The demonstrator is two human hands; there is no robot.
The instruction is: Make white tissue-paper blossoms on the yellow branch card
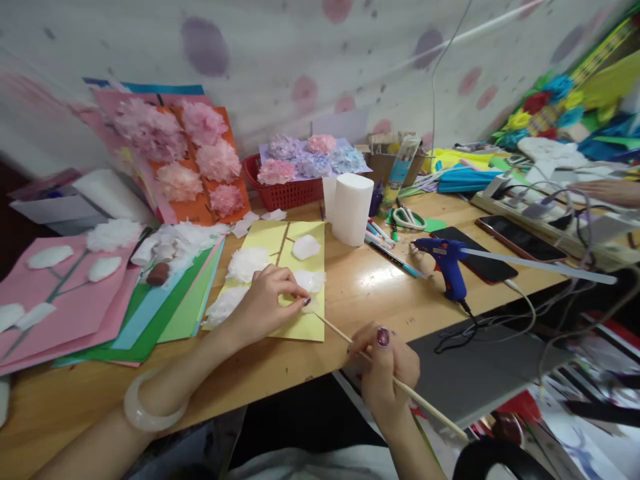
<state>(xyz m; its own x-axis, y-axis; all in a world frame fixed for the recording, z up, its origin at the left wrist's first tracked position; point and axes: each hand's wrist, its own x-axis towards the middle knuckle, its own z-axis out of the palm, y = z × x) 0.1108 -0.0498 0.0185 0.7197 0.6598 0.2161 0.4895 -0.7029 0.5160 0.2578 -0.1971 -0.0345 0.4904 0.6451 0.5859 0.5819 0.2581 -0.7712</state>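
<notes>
My right hand (390,367) is closed around a thin wooden stick (433,407) that slants up and left over the table edge. Thumb and forefinger of my left hand (273,293) are pinched at a small piece of white tissue paper (313,305) by the stick's tip. Beneath lies a yellow sheet (313,328) bearing a drawn brown branch. Fluffy white tissue flowers (249,264) sit along its left side. Flat white paper rounds (306,247) are on its right side; my left hand partly covers the sheet.
Left are pink sheets (90,300) and a white tissue pile (185,243). A white paper roll (353,210) stands behind the yellow sheet. Right lie a blue glue gun (450,267), phones (520,237) and cables. Another person's hand (613,192) rests far right.
</notes>
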